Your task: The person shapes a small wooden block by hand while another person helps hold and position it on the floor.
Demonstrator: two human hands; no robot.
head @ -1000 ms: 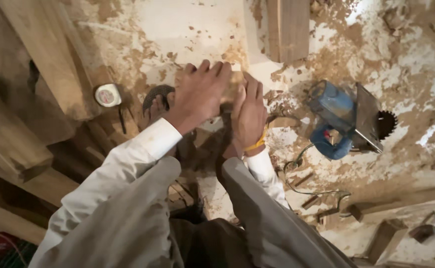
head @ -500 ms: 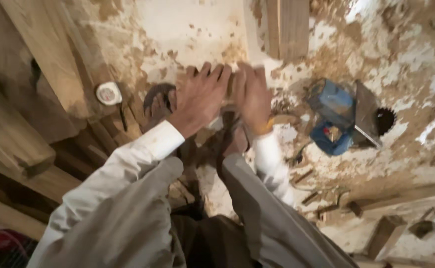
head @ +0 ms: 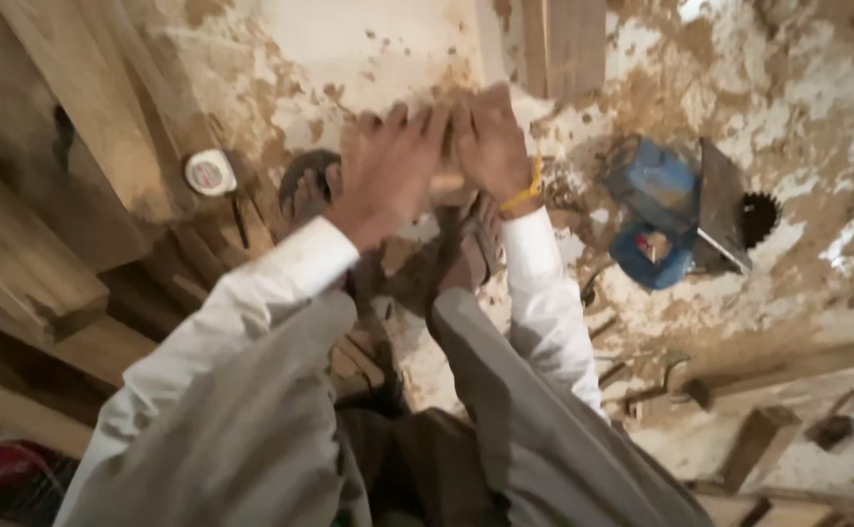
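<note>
Across the sawdust-strewn floor (head: 368, 49), long pale wooden planks (head: 85, 127) lie at nine o'clock and a blue circular saw (head: 656, 224) at three o'clock. At twelve o'clock the left hand (head: 388, 171) and right hand (head: 490, 146) press, fingers curled, on a small pale wood piece (head: 446, 181), mostly hidden. A round white tape measure (head: 210, 173) sits at ten o'clock.

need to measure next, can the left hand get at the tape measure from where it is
Probably yes. The tape measure lies in the open on the boards, to the left of the left hand, with nothing between them. That hand is now pressed on a wood piece beside the right hand.
</note>
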